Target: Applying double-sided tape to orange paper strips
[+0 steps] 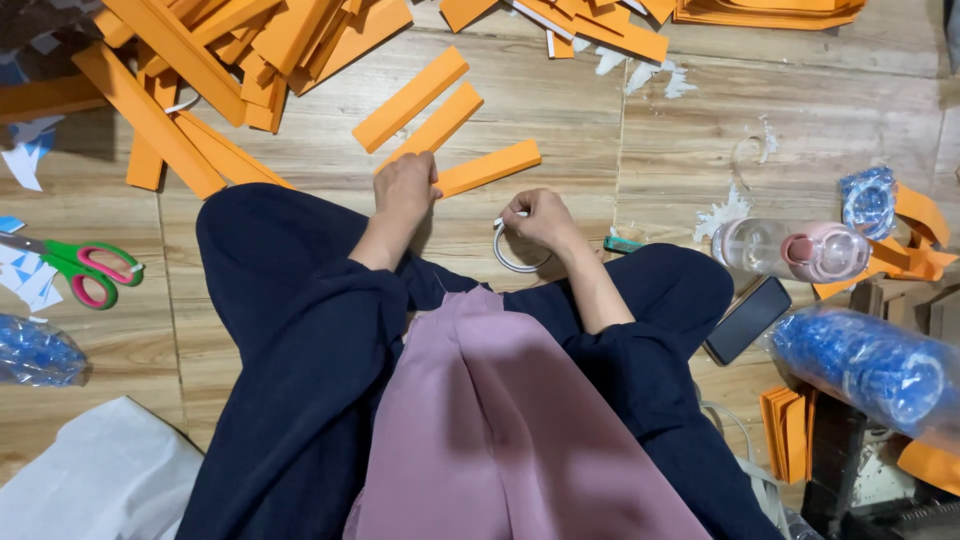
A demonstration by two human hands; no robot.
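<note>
Two hands at work on orange paper strips on a wooden floor.

The left hand (405, 187) presses its fingers together onto the end of an orange strip (487, 168) lying on the floor at twelve o'clock from the knees. The right hand (538, 217), just at three o'clock of it, has its grip pinched on a white tape roll (512, 258). Green-and-pink scissors (85, 268) lie at nine o'clock; a clear bottle (790, 250) and a phone (747, 319) at three.

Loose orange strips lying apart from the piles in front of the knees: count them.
3. Far strip, middle strip just below it, and near strip under the left hand. More may hide in the piles.
</note>
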